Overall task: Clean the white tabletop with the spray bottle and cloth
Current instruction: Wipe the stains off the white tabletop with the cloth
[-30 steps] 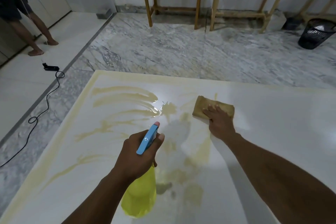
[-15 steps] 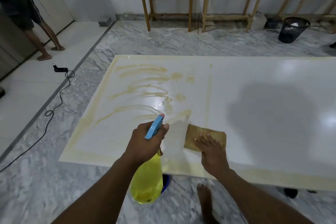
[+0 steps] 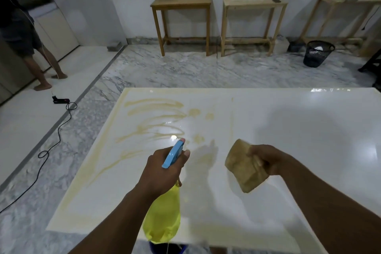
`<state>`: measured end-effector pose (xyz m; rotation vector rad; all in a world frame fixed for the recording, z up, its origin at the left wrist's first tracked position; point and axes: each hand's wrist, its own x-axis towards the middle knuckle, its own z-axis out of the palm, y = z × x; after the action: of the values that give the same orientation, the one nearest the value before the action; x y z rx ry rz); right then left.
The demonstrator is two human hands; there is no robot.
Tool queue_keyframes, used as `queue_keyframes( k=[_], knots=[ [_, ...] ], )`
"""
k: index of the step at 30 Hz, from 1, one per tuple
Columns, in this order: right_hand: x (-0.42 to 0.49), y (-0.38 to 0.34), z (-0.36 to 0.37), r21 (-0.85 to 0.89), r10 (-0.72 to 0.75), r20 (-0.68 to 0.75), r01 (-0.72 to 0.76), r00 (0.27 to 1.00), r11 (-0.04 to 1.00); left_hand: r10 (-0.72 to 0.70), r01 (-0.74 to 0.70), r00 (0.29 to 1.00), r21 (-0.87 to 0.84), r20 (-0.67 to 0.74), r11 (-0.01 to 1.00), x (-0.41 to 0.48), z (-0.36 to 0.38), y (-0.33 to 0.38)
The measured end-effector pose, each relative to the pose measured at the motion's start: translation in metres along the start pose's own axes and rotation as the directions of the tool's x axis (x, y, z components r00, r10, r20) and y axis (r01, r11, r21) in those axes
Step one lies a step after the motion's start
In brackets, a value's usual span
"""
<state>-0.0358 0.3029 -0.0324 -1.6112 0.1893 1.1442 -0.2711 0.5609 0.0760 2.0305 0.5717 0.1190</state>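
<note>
The white tabletop (image 3: 288,140) fills the lower middle, with yellowish smears across its left half. My left hand (image 3: 162,171) grips the neck of a spray bottle (image 3: 162,218) with a yellow body and a blue trigger head, its nozzle pointing away over the smears. My right hand (image 3: 266,159) holds a folded brown cloth (image 3: 243,169) lifted above the table, hanging down from my fingers.
A person's legs (image 3: 43,68) stand at the far left near a cabinet. A black cable (image 3: 51,146) and plug lie on the floor left of the table. Wooden tables (image 3: 181,4) line the back wall, with a black waste basket (image 3: 318,53) at the right.
My right hand has lifted the cloth off the tabletop and now holds it in the air. The view has pulled back and risen. The left hand still holds the bottle.
</note>
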Motion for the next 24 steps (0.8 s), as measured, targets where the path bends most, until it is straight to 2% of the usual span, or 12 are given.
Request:
queue_keyframes(
  k=[2,5,7,10,12,16,19,20,24],
  knots=[
    [0.026,-0.052,-0.026,-0.151,-0.05,-0.124,0.031,0.991,0.988,0.001,-0.001,1.0,-0.006,0.002,1.0,0.036,0.006,0.008],
    [0.066,-0.143,-0.054,-0.411,-0.266,-0.195,0.168,0.944,0.896,-0.03,0.031,0.999,-0.042,0.024,0.999,0.095,0.016,0.021],
    [0.097,-0.194,-0.067,-0.631,-0.421,-0.203,0.21,0.884,0.747,-0.059,0.061,0.998,-0.068,0.022,0.996,0.133,0.024,0.031],
    [0.158,-0.242,-0.082,-0.829,-0.552,-0.17,0.185,0.816,0.529,-0.042,0.043,0.999,-0.07,0.02,0.997,0.185,0.039,0.041],
    [0.205,-0.248,-0.091,-0.904,-0.579,-0.122,0.151,0.806,0.4,-0.023,0.026,0.999,-0.086,0.038,0.996,0.214,0.049,0.042],
    [0.272,-0.207,-0.104,-0.969,-0.494,-0.01,0.114,0.869,0.219,-0.016,0.021,0.998,-0.087,0.058,0.996,0.248,0.065,0.035],
    [0.296,-0.175,-0.107,-0.995,-0.599,0.086,0.099,0.796,-0.012,-0.046,0.052,0.997,-0.098,0.059,0.994,0.263,0.071,0.023],
    [0.3,-0.171,-0.106,-0.994,-0.632,0.105,0.087,0.768,-0.06,-0.051,0.057,0.997,-0.098,0.057,0.994,0.267,0.073,0.018],
    [0.307,-0.158,-0.105,-0.986,-0.665,0.142,0.164,0.733,-0.031,-0.066,0.07,0.996,-0.065,0.061,0.995,0.273,0.079,0.002]
  ],
)
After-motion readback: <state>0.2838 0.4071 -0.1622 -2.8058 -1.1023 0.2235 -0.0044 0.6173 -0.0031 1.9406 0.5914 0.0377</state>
